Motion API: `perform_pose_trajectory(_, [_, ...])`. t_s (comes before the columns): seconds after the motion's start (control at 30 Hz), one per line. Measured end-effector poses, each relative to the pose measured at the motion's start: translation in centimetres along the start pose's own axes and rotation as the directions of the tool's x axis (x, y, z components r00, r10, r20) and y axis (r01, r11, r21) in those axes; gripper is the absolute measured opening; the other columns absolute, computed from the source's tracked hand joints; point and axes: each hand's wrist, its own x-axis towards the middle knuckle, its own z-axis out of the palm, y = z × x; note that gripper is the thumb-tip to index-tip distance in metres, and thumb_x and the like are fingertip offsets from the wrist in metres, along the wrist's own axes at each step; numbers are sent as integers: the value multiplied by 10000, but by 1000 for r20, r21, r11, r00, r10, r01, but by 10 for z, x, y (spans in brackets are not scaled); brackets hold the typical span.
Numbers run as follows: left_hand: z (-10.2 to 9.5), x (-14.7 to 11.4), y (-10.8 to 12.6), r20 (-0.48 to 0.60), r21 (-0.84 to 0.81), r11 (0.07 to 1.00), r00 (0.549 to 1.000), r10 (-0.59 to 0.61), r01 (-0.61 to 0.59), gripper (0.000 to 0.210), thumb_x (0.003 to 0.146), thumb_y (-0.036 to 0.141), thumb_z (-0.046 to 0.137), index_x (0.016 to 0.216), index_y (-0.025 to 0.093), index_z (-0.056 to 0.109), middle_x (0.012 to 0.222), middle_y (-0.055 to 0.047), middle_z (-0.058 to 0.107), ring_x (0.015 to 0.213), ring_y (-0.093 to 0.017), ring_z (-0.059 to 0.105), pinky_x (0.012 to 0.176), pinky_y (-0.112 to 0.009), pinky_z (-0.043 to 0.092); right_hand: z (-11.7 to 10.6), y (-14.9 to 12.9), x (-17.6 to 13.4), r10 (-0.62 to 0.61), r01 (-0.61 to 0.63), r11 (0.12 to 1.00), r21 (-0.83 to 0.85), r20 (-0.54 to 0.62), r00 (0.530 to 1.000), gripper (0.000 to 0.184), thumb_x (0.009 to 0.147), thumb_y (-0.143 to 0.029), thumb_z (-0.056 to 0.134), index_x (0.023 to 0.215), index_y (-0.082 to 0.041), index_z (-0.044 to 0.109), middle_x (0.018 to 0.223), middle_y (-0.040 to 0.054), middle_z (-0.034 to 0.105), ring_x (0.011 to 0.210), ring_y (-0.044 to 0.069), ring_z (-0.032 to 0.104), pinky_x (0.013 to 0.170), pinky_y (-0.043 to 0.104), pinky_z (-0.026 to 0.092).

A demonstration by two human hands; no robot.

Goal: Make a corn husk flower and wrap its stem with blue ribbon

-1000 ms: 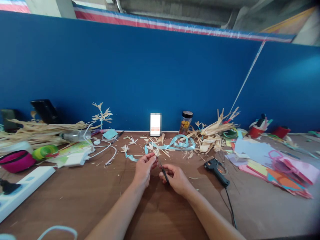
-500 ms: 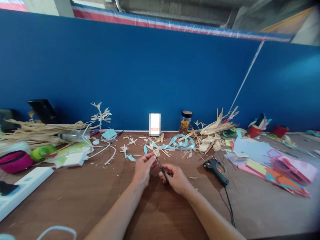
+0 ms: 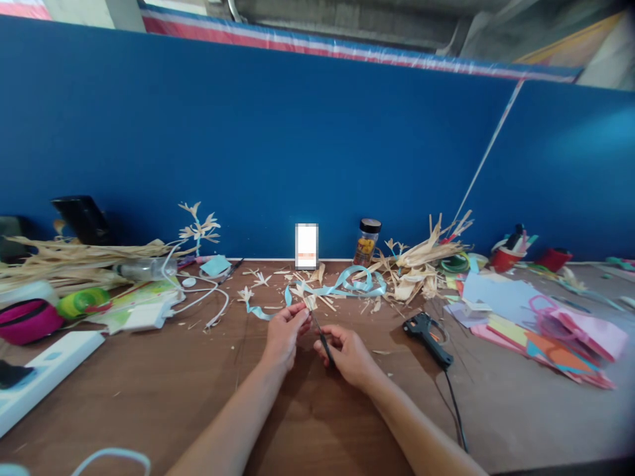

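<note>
Left hand (image 3: pixel 284 332): pinching husk piece (image 3: pixel 310 302), unmoved since a second ago. Right hand (image 3: pixel 347 354): gripping scissors (image 3: pixel 323 342) beside it; cutting continues, near ribbon (image 3: pixel 347 284).

Bare brown table (image 3: pixel 163 390) toward the near edge, open for passing on both sides of the arms. Beyond, blocked by husk scraps (image 3: pixel 417 268), blue ribbon (image 3: pixel 347 285) and white cable (image 3: pixel 208 301); at right, by glue gun (image 3: pixel 427 330) and coloured paper (image 3: pixel 540 330).
</note>
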Motion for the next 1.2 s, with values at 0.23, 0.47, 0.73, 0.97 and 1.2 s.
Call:
perform_pose_trajectory(0.23, [-1,1,-1,6,-3,1000,1000,-7,7,209,574,133,671,770,112,600,595,3,602,527,-67,565,551,-178,470,0,-2,-1,-11,10,998,-62,-14,1000,384,700,-442,561,954,-153,579,555,-31,493,484,84,440,469,193,356])
perform_pose_trajectory(0.47, [0,-1,-1,5,-8,1000,1000,-10,11,211,576,127,672,772,109,597,597,1,605,524,-62,559,539,-167,464,0,-6,-2,-37,36,996,-76,-13,999,369,716,-439,546,944,-151,582,547,-35,472,482,80,422,464,187,342])
perform_pose_trajectory(0.73, [-1,1,-3,27,-20,1000,1000,-10,11,213,580,133,674,776,111,594,607,1,604,523,-58,557,541,-164,460,0,-4,-3,-32,28,994,-101,-40,999,351,717,-426,545,933,-152,585,529,-43,464,459,71,403,440,181,308])
perform_pose_trajectory(0.97, [-1,1,-2,36,-19,1000,999,17,-16,242,556,169,696,766,117,590,589,10,583,530,-67,548,536,-176,449,-2,2,1,-15,0,986,-168,-91,996,349,743,-417,498,986,-167,523,558,-32,510,463,94,453,458,200,339])
perform_pose_trajectory(1.2, [-2,0,0,49,13,999,998,50,-50,282,540,196,694,798,117,613,605,16,572,534,-58,519,532,-170,432,-26,-2,-4,-151,-182,587,-789,-327,933,158,708,-295,544,841,-219,505,701,-8,587,653,145,527,555,222,290])
